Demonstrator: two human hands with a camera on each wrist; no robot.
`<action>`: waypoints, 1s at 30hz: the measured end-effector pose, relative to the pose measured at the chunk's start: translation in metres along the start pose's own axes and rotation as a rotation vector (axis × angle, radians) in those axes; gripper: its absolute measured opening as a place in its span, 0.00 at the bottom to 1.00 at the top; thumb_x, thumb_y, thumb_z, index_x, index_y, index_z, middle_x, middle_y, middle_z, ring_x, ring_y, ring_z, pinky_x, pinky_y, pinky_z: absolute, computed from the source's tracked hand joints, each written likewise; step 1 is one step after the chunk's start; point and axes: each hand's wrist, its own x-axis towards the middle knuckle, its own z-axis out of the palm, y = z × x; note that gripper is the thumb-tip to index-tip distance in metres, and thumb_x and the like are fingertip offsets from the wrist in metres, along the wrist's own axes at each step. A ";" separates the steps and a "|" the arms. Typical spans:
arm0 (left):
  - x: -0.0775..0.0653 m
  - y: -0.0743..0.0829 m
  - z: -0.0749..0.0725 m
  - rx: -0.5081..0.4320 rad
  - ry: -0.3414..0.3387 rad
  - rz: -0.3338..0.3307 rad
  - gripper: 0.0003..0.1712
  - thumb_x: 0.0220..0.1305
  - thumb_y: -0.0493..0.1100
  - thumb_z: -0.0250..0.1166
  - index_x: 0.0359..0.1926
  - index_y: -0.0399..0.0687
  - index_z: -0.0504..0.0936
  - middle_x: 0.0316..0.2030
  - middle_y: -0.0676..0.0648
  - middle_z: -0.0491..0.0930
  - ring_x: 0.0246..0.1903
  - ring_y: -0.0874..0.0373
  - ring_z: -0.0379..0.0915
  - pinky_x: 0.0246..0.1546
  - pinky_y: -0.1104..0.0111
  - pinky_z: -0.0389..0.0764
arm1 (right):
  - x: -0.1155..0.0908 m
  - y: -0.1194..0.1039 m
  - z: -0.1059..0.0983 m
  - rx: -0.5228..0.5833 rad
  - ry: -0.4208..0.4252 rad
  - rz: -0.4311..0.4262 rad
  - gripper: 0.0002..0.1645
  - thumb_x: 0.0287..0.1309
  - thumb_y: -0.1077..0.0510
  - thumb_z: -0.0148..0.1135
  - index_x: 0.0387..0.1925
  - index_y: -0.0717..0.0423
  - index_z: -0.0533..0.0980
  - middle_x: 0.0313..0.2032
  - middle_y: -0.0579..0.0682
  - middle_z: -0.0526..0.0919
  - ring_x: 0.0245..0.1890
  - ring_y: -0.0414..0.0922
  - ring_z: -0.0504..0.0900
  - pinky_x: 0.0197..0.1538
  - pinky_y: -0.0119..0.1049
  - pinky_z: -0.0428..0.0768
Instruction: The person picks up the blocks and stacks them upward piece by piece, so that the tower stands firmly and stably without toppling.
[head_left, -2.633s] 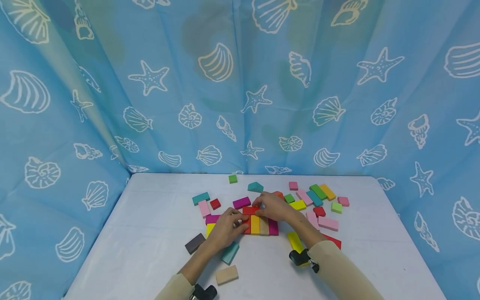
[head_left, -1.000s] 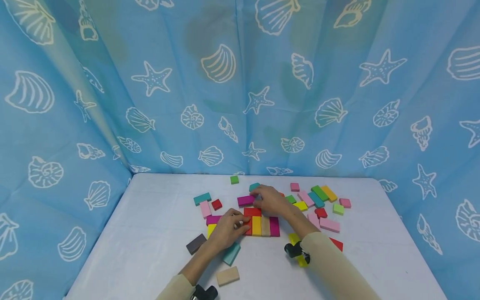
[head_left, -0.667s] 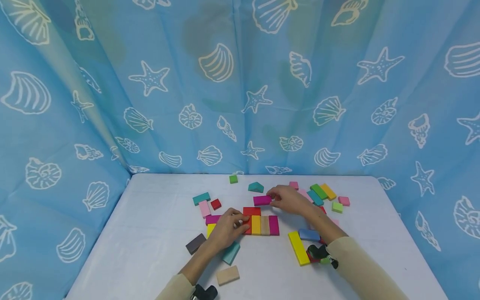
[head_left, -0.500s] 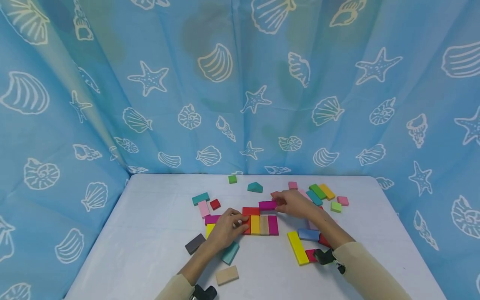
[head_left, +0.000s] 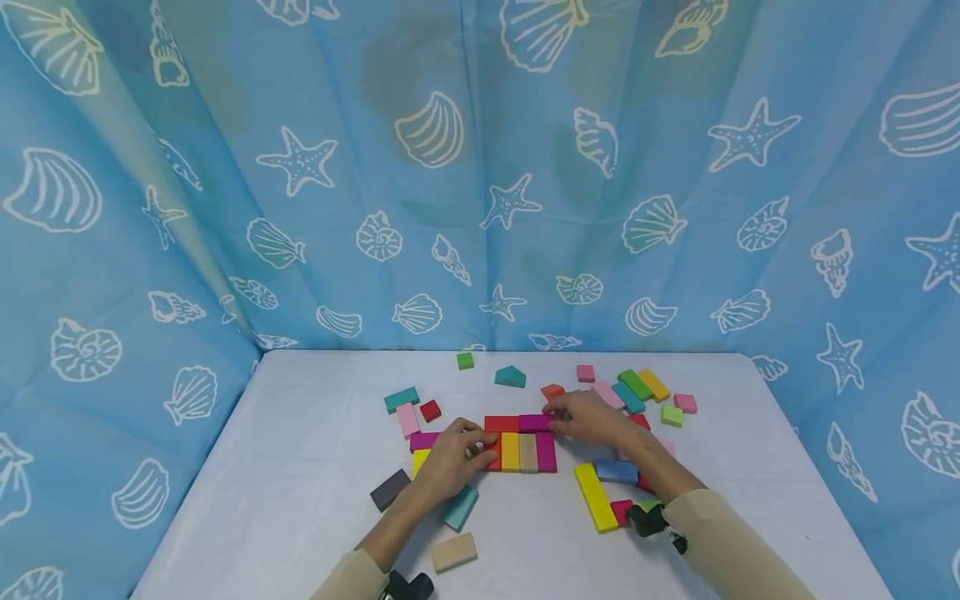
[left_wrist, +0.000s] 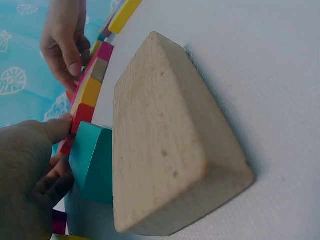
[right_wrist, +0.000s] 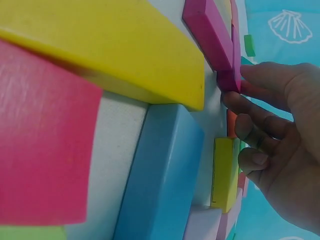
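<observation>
In the head view, a row of upright-laid blocks lies flat: red [head_left: 492,466], orange-yellow [head_left: 510,452], plain wood [head_left: 528,452] and magenta [head_left: 546,454]. Along its far side lie a red block [head_left: 502,423] and a magenta block [head_left: 534,423], end to end. My right hand [head_left: 588,418] pinches that far magenta block at its right end; the right wrist view shows thumb and fingertips at its end [right_wrist: 230,80]. My left hand [head_left: 450,458] holds the row's leftmost red block, fingertips on its left part, as the left wrist view also shows on the red block [left_wrist: 83,116].
Near my left forearm lie a teal block [head_left: 461,507], a wooden block [head_left: 454,552] and a dark block [head_left: 391,489]. A yellow block [head_left: 596,497] and a blue block [head_left: 617,471] lie by my right forearm. More coloured blocks are scattered behind; a shell-patterned curtain [head_left: 480,208] borders the white table.
My right hand has left the far red block, picked up the magenta block behind it, carried it right and lowered it toward me beside the red one. My left hand stays in place.
</observation>
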 end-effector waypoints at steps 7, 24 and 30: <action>0.000 0.000 0.000 0.003 0.001 -0.004 0.20 0.66 0.50 0.70 0.58 0.57 0.85 0.51 0.50 0.76 0.41 0.63 0.75 0.38 0.79 0.78 | -0.001 -0.001 0.002 0.001 0.008 -0.008 0.22 0.58 0.55 0.73 0.55 0.44 0.82 0.39 0.39 0.82 0.43 0.40 0.78 0.48 0.37 0.83; 0.000 -0.001 0.000 -0.008 0.004 0.006 0.22 0.65 0.50 0.71 0.59 0.57 0.84 0.52 0.51 0.75 0.42 0.63 0.75 0.39 0.79 0.78 | 0.002 0.003 0.005 0.034 -0.017 -0.013 0.20 0.60 0.55 0.71 0.54 0.44 0.82 0.39 0.40 0.81 0.43 0.39 0.77 0.49 0.37 0.82; 0.000 -0.001 -0.001 -0.013 0.002 0.022 0.21 0.65 0.50 0.70 0.59 0.56 0.84 0.52 0.51 0.75 0.42 0.63 0.75 0.39 0.78 0.79 | 0.000 0.003 -0.001 0.014 -0.005 -0.020 0.22 0.62 0.55 0.69 0.58 0.45 0.80 0.40 0.40 0.81 0.43 0.40 0.77 0.47 0.36 0.82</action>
